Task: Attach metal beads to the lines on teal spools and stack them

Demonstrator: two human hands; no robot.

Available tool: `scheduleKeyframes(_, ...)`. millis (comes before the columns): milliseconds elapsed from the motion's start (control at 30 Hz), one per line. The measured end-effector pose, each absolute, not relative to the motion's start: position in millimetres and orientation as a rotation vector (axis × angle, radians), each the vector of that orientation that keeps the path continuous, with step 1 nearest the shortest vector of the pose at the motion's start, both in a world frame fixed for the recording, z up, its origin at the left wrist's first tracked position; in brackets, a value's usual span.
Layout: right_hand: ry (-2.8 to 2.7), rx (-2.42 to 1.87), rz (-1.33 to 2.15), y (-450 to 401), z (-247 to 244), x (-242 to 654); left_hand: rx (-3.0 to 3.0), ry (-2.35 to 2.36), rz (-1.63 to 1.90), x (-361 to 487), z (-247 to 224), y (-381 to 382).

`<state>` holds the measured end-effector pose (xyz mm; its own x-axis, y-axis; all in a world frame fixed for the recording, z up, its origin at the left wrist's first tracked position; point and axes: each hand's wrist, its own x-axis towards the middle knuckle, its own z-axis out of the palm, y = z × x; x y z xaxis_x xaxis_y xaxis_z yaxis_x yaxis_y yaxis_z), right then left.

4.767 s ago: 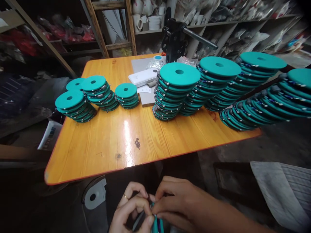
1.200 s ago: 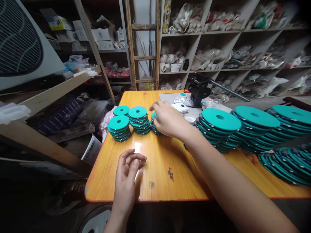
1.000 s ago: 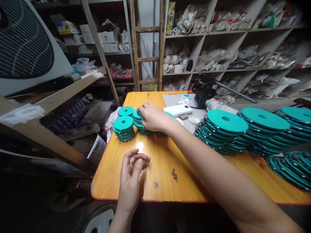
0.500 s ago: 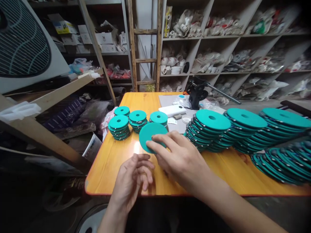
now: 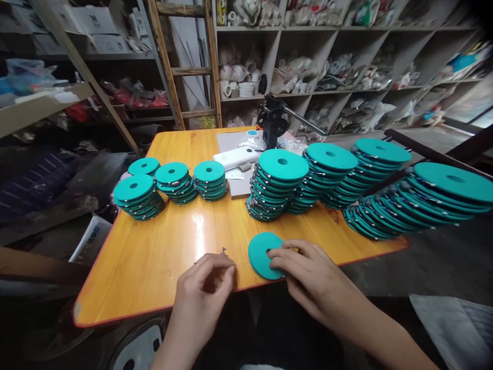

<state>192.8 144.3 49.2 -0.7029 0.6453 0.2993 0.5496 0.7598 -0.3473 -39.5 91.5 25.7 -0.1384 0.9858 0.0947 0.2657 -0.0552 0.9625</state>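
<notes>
A teal disc (image 5: 262, 256) with a dark centre hole is tilted near the table's front edge. My right hand (image 5: 311, 275) grips it by its right side, fingertips at the hole. To its left, my left hand (image 5: 206, 285) is closed in a pinch, thumb against forefinger. Something thin and pale shows at those fingertips, too small to name. A few tiny metallic bits (image 5: 224, 252) show just behind them. Beyond the hands, short stacks of teal discs (image 5: 134, 190) stand at the left and taller stacks (image 5: 282, 167) at the right.
The orange table (image 5: 181, 241) carries a white box-shaped object (image 5: 235, 158) and a black metal tool with a lever (image 5: 272, 121) at the back. A wooden ladder (image 5: 192, 72) and shelves of bagged parts (image 5: 296, 69) stand behind.
The view has shifted right and down. My right hand has brought the disc down nearer the front edge. My left hand's loosely spread fingers have closed into a pinch.
</notes>
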Motion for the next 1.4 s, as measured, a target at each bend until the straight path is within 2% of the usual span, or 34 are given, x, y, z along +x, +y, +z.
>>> scheduleKeyframes(367, -2.190, -0.820, 0.612, 133, 32, 126, 1.869, 1.588, 1.244, -40, 26, 76)
scheduleKeyframes(567, -2.112, -0.819, 0.637, 134, 32, 123, 1.993, 1.804, 1.032, -64, 22, 85)
scheduleKeyframes(733, -2.115, -0.826, 0.621, 132, 31, 122, 2.008, 1.872, 0.855, -66, 20, 100)
scheduleKeyframes(1100, -2.075, -0.861, 0.758, 133, 36, 122, 1.957, 1.861, 0.901, -58, 21, 108)
scheduleKeyframes(1267, -2.117, -0.939, 0.793, 131, 41, 121, 1.429, 1.557, 1.120, -51, 31, 97)
scheduleKeyframes(1400, -2.137, -0.977, 0.822, 131, 42, 121, 0.989, 1.278, 1.137, -43, 34, 94)
